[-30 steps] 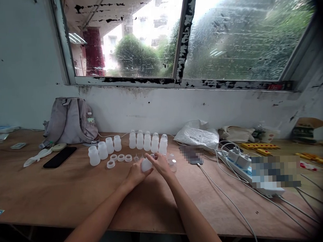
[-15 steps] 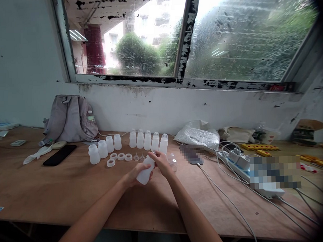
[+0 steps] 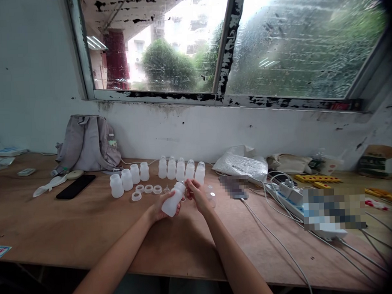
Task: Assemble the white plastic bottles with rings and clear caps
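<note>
My left hand point(image 3: 157, 209) is wrapped around a frosted white baby bottle point(image 3: 171, 205), which tilts up to the right above the table. My right hand point(image 3: 197, 194) is at the bottle's top end, its fingers drawn together in a pinch; what they hold there is too small to make out. Beyond my hands, several capped bottles point(image 3: 171, 168) stand in a row. To their left are several open bottles point(image 3: 127, 179) without tops. White ring collars point(image 3: 148, 189) and a clear teat point(image 3: 166, 189) lie in front of them. Clear caps point(image 3: 211, 198) sit just right of my right hand.
A black phone point(image 3: 75, 187) and a grey backpack point(image 3: 86, 144) are on the left of the wooden table point(image 3: 90, 236). A plastic-wrapped package point(image 3: 240, 164) lies at the back. White cables and a power strip point(image 3: 293, 208) cover the right side.
The bottle has moved slightly left and up in my left hand. My right fingers have shifted off the bottle's neck to beside its tip, so the collar area shows more.
</note>
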A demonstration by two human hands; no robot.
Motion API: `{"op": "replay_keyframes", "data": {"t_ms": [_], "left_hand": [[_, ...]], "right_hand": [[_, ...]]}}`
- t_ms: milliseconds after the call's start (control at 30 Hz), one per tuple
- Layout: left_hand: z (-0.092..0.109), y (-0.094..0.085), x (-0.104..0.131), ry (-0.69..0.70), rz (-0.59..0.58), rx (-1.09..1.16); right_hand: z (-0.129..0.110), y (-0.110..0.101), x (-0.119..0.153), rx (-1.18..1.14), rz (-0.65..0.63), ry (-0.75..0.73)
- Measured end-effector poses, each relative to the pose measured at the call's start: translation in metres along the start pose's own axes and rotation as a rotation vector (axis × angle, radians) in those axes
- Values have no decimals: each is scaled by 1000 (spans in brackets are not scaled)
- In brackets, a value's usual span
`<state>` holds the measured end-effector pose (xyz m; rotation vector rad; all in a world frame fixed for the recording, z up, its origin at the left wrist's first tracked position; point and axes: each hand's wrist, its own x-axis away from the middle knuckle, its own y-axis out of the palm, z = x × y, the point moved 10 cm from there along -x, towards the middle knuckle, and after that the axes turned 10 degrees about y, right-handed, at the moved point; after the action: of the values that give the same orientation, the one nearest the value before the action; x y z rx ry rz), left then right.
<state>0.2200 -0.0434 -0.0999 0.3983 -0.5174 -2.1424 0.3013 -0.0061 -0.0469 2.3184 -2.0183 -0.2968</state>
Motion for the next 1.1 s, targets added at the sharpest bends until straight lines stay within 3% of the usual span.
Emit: {"op": "replay_keyframes", "data": {"t_ms": [200,533,667,800,867,967,1100], "left_hand": [[-9,5,5,-74,-37,-42],[-8,8,7,-72,-43,-12],[5,-6,0,107,94,-131],[43,-33,2,430,346,-473],[57,-41,5,524,421,-603],[64,-45,5,564,443,-689],[58,-47,2,533,420,-681]], "right_hand": [[6,-5,-2,-26,14,35],[5,-9,-5,-214,-13,75],[1,-23,-6,-238,84,17],[0,-32,-6,-207,160,-13],[1,-32,-6,-190,162,1],[3,-28,-6,-191,141,17],[3,-24,-6,-194,106,20]]}}
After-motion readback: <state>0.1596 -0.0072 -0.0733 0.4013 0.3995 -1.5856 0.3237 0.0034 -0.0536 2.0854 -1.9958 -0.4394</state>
